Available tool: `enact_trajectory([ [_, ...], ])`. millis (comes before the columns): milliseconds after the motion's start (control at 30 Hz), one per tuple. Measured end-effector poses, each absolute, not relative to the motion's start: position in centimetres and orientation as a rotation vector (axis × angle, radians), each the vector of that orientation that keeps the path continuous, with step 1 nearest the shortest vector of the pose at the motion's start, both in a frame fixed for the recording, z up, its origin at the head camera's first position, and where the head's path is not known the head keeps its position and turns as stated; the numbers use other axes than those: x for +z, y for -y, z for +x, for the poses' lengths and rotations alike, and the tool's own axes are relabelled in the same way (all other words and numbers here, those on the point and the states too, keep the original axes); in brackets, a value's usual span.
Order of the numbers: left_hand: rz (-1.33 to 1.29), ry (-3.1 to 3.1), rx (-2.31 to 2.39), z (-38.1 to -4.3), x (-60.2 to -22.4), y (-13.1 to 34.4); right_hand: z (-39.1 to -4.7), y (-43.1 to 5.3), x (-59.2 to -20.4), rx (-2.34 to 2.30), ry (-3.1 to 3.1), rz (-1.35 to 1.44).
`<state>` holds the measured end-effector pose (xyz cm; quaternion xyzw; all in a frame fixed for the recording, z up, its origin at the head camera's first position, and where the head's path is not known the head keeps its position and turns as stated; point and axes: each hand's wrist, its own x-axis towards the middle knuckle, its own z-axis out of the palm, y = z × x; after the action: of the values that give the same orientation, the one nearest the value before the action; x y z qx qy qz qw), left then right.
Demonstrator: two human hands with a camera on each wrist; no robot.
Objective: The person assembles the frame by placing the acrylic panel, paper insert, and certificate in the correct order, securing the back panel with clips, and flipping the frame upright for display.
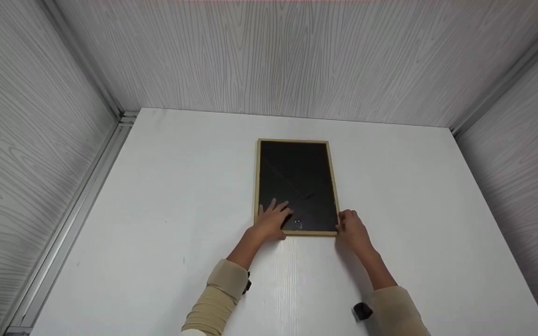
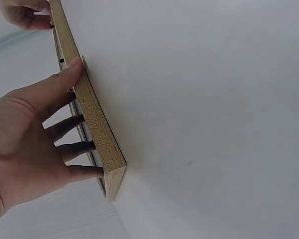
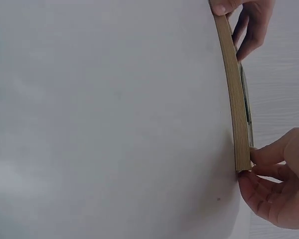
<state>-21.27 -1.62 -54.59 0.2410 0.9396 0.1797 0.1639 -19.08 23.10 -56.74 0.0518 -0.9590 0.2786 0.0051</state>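
A picture frame [image 1: 297, 186] lies back side up on the white table, with a black backing board inside a light wooden rim. My left hand [image 1: 271, 221] rests on its near left part, fingers spread straight over the backing. In the left wrist view, the thumb of that hand [image 2: 35, 134] presses the outer side of the wooden rim [image 2: 97, 119]. At the near right corner, my right hand [image 1: 353, 231] has bent fingers against the rim. The right wrist view shows this hand [image 3: 284, 184] pinching the corner between thumb and fingers.
The white tabletop [image 1: 180, 186] spreads around the frame. Grey wood-grain panels stand behind it [image 1: 269, 56] and at both sides. A metal rail [image 1: 73, 224] runs along the left edge. Near the right sleeve is a small black object [image 1: 362, 311].
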Motion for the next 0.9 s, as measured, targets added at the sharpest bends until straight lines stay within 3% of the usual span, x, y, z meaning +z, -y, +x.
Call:
enact_trajectory([
  [300,0.686,-2.715,0.552,-21.5,-54.6,2.5,-20.1,-24.4,-56.1,1.299,3.002,0.066],
  [900,0.670,-2.710,0.590,-21.6,-54.1,2.2,-23.1,-26.4,-56.2,1.685,2.994,0.328],
])
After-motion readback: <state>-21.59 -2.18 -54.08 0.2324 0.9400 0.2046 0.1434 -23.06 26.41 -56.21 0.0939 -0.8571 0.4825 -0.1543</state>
